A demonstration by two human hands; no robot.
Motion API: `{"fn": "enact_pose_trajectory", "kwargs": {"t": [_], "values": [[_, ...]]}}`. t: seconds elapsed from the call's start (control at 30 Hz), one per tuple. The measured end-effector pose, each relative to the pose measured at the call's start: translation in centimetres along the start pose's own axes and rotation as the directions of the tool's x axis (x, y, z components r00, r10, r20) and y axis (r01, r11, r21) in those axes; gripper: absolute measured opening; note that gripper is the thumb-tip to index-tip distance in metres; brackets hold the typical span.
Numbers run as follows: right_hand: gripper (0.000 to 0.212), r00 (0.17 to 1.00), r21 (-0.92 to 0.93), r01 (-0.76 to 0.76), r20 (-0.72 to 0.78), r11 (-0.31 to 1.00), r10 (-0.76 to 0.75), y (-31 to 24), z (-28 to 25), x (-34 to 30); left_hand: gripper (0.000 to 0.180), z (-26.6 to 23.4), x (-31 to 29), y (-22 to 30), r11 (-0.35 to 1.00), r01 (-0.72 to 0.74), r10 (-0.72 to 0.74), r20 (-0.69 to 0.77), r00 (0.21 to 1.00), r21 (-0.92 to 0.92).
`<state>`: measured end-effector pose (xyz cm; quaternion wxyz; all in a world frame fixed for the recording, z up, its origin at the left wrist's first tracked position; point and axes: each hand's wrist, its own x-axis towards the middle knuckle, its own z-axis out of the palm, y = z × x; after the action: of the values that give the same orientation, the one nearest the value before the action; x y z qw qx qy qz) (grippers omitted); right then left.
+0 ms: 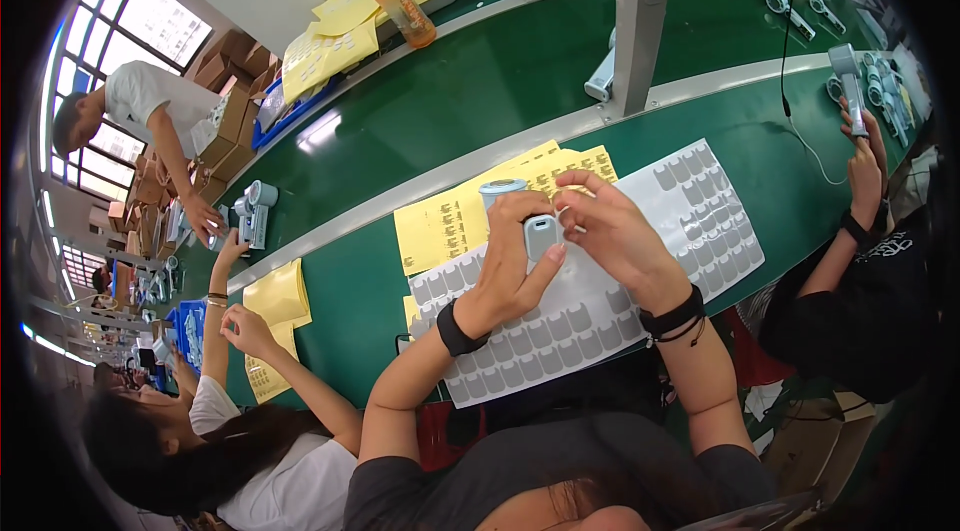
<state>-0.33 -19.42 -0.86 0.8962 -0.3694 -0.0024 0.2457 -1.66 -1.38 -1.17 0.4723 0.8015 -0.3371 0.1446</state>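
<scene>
My left hand point(500, 276) is wrapped round a light-blue handheld fan point(541, 234). Its handle end, with a grey face and a small dark slot, points toward me, while its round head point(503, 189) shows beyond my fingers. Close beside that end is my right hand point(612, 231), its fingers bent and the thumb near the fingertips; anything pinched there is too small to make out. Under both hands lies a white sheet point(590, 283) with rows of grey stickers. Yellow sticker sheets point(430, 231) lie partly beneath it, on the far side.
A metal post point(640, 21) rises from the green bench point(350, 276). An orange drink bottle point(402, 6) stands at the back. Co-workers work at left and right; the right one's hand point(865, 166) holds a similar fan point(848, 91). A cable point(800, 126) hangs nearby.
</scene>
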Motion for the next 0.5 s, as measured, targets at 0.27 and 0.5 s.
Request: {"fn": "enact_pose_trajectory", "kwargs": {"t": [0.27, 0.5], "values": [[0.020, 0.907, -0.799, 0.185, -0.085, 0.572, -0.412, -2.1, -3.5, -6.6, 0.043, -2.9, 1.2, -1.9, 0.968, -0.078, 0.073, 0.028, 0.997, 0.239], [0.016, 0.749, -0.984, 0.020, 0.131, -0.176, -0.649, 0.4, -7.6, -8.9, 0.045, -6.8, 5.2, -13.4, 0.620, -0.244, 0.015, 0.300, 0.954, 0.746]]}}
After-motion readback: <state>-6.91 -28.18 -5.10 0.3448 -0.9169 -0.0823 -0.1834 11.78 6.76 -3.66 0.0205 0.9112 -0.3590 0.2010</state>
